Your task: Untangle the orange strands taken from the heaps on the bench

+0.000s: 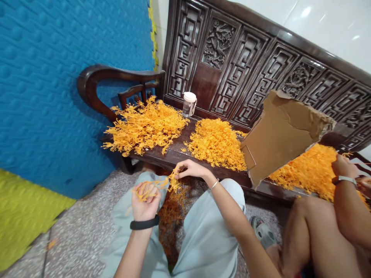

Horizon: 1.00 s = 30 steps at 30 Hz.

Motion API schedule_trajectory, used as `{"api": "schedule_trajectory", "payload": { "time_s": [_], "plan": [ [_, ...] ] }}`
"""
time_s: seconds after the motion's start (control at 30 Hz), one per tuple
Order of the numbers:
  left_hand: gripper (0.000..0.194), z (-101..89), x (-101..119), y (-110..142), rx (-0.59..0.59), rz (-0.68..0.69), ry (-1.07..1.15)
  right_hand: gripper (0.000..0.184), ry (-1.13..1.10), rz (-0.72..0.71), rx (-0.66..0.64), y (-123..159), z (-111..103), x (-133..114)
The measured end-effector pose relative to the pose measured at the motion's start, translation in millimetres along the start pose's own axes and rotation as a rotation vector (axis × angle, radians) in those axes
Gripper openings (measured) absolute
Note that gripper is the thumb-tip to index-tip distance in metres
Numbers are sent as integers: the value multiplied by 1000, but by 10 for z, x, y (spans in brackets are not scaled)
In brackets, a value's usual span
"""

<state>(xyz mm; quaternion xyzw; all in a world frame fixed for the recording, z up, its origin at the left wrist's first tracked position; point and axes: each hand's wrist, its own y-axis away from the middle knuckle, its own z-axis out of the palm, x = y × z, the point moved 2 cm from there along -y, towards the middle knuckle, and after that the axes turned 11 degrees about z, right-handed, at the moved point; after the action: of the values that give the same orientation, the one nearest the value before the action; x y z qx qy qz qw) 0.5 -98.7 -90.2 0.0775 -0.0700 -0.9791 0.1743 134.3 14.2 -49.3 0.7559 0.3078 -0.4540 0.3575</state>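
My left hand, with a black band on the wrist, is closed around a bundle of thin orange plastic sprigs above my lap. My right hand, wearing a thin bracelet, pinches the other end of the same sprigs. On the dark wooden bench in front of me lie two heaps of the same orange pieces, a looser branched one on the left and a denser one in the middle.
A torn cardboard box on the bench holds more orange pieces. A clear bottle with a white lid stands at the bench back. Another person's arm and knee are at right. Blue and green foam mats cover the left wall.
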Motion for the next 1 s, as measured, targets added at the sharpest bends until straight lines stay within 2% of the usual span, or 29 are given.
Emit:
{"api": "schedule_trajectory", "payload": {
  "time_s": [0.07,0.23,0.4,0.5,0.6,0.67,0.77,0.87,0.93,1.0],
  "plan": [
    [38,2,2,-4,13,-11,10,20,17,-17,55,-7,-4,6],
    [36,-6,-47,-1,15,-60,5,14,69,-122,298,-66,50,10],
    [37,-6,-69,7,-23,-60,3,16,141,-134,256,-90,107,-4],
    [37,6,-33,-1,7,-40,-29,12,197,-146,315,-71,77,-33],
    [35,14,-36,5,59,-40,-86,12,181,-177,470,-44,4,-48],
    [35,19,-115,39,78,-85,-95,11,144,-190,607,-31,-51,-36],
    [34,25,-363,154,101,-254,-71,11,85,-176,799,-28,-116,12],
    [34,28,-614,301,139,-382,-29,9,66,-185,905,-16,-213,60],
    [35,27,-694,374,146,-370,-10,9,39,-184,1040,54,-388,96],
    [36,20,-697,417,152,-342,-13,10,-44,-181,1273,218,-671,151]
  ]
}}
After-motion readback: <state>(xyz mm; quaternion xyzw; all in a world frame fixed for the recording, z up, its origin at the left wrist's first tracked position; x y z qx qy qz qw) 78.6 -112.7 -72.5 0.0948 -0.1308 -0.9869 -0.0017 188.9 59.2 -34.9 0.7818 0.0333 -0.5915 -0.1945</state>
